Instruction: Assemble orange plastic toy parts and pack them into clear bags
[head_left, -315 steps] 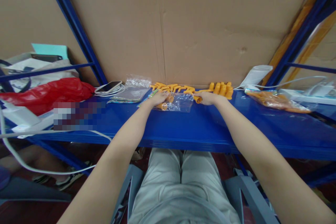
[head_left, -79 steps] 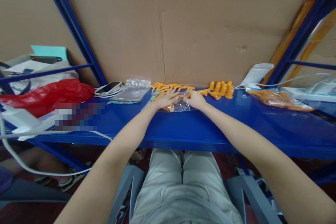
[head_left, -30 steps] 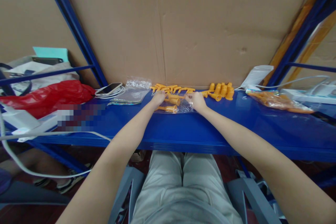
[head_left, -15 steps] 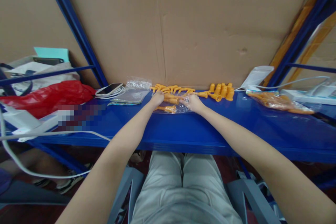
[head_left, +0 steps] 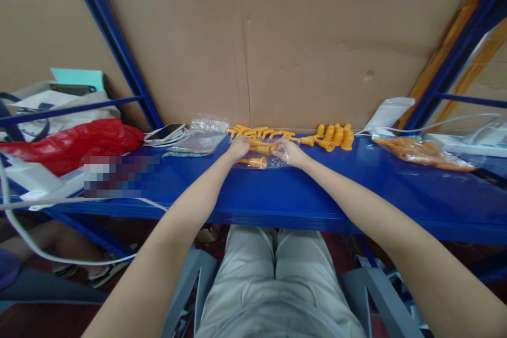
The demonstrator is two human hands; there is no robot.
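Observation:
A clear plastic bag (head_left: 273,162) with orange plastic parts in it lies on the blue shelf in front of me. My left hand (head_left: 239,147) is closed on the bag's left side, beside a flared orange part (head_left: 257,161). At the right side, my right hand (head_left: 288,152) pinches the clear film near another orange part (head_left: 260,149). Fingertips of both hands are partly hidden. Just behind the hands lies a row of bent orange pieces (head_left: 261,132). Several orange cup-shaped pieces (head_left: 336,135) stand to the right, with a flared one (head_left: 325,145) lying in front of them.
A phone (head_left: 168,132) on a coiled white cable and flat plastic bags (head_left: 202,142) lie left. Farther left are a red bag (head_left: 79,142) and a white power strip (head_left: 43,179). A filled bag of orange parts (head_left: 420,153) lies right. Cardboard (head_left: 301,42) backs the blue shelf (head_left: 285,195).
My right hand has shifted slightly, its fingers drawing back a little from the orange parts along the film. The left hand stays nearly in place at the bag.

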